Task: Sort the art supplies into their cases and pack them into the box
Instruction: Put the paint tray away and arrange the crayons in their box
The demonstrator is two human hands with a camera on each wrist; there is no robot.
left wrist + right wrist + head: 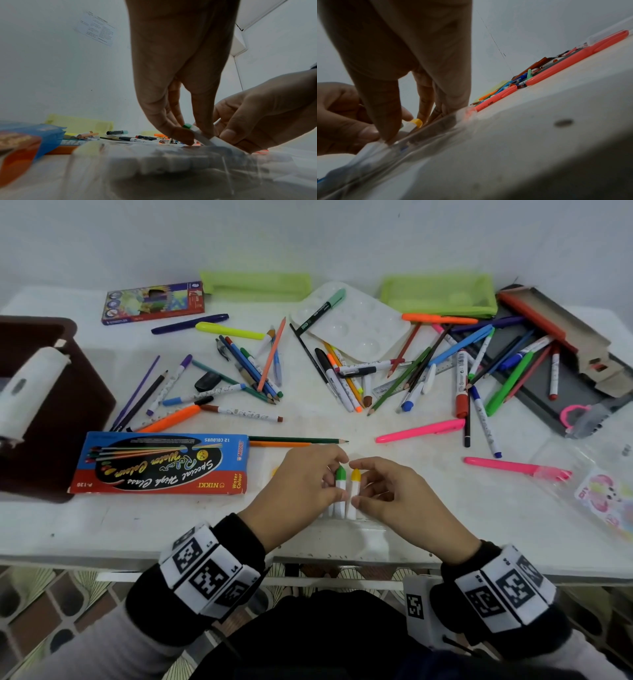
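Two small white paint tubes stand side by side at the table's front centre: a green-capped tube [340,486] [187,126] and a yellow-capped tube [355,487] [417,122]. My left hand [334,479] [193,133] pinches the green-capped one between thumb and fingers. My right hand [359,483] [406,127] pinches the yellow-capped one the same way. Both tubes sit in a clear plastic tray [154,162] [428,129], which my hands mostly hide in the head view. The open blue and red watercolour box [161,463] lies just left of my hands.
A brown box [78,412] holding a white roll [30,392] sits at the left edge. Loose pens, pencils and markers cover the middle. Two green pencil cases [257,285] [438,294], a white palette [352,326] and a coloured-pencil box [154,302] lie at the back. Pink highlighters [513,467] lie to the right.
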